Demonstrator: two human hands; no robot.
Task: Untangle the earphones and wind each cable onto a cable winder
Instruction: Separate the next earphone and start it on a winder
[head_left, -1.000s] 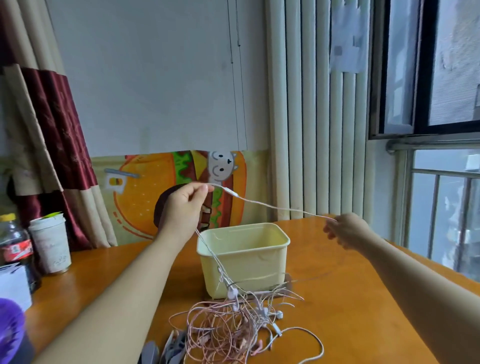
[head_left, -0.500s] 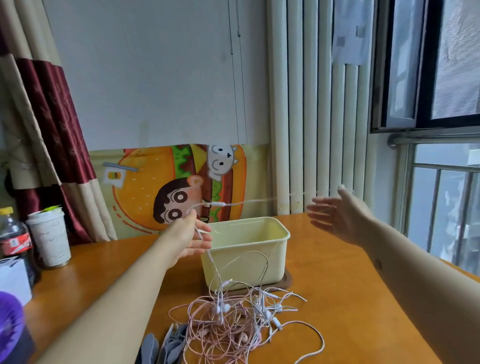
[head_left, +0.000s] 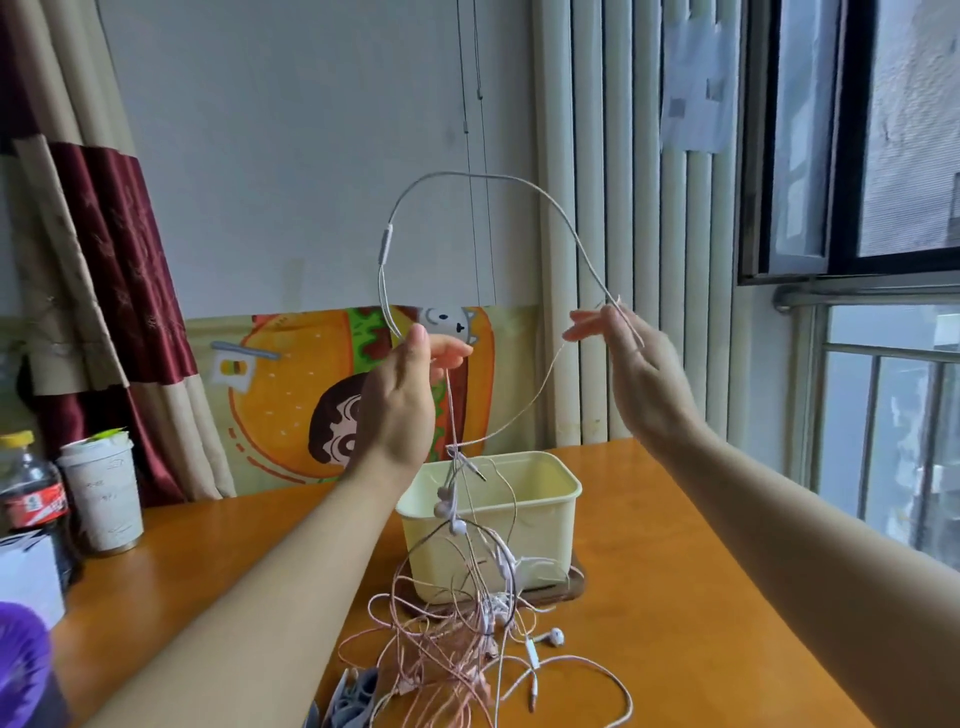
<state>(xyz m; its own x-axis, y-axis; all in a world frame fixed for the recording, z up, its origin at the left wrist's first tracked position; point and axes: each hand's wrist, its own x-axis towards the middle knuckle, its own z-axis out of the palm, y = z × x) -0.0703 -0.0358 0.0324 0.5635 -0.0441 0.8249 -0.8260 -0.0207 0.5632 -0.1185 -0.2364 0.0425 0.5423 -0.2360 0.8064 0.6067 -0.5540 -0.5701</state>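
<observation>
A pink-white earphone cable (head_left: 550, 210) arches high between my hands, with its inline remote (head_left: 387, 244) on the left side. My left hand (head_left: 402, 400) pinches this cable between thumb and fingers. My right hand (head_left: 636, 374) is raised with straight fingers, and the cable lies across its fingertips. Below the hands the strands meet at a knot (head_left: 454, 448) above the tub. From there earbuds hang down into the tangle of earphones (head_left: 452, 649) on the table. Grey cable winders (head_left: 356, 696) lie at the near edge beside the tangle.
A pale yellow plastic tub (head_left: 545, 512) stands behind the tangle on the orange wooden table (head_left: 675, 597). At the left stand a cola bottle (head_left: 31, 512), a paper cup (head_left: 101, 501), a white box (head_left: 26, 579) and a purple object (head_left: 21, 670). A window is on the right.
Both hands have risen and come closer together. The cable, stretched level a second ago, now bows up in a tall arch, and part of the tangle is lifted off the table.
</observation>
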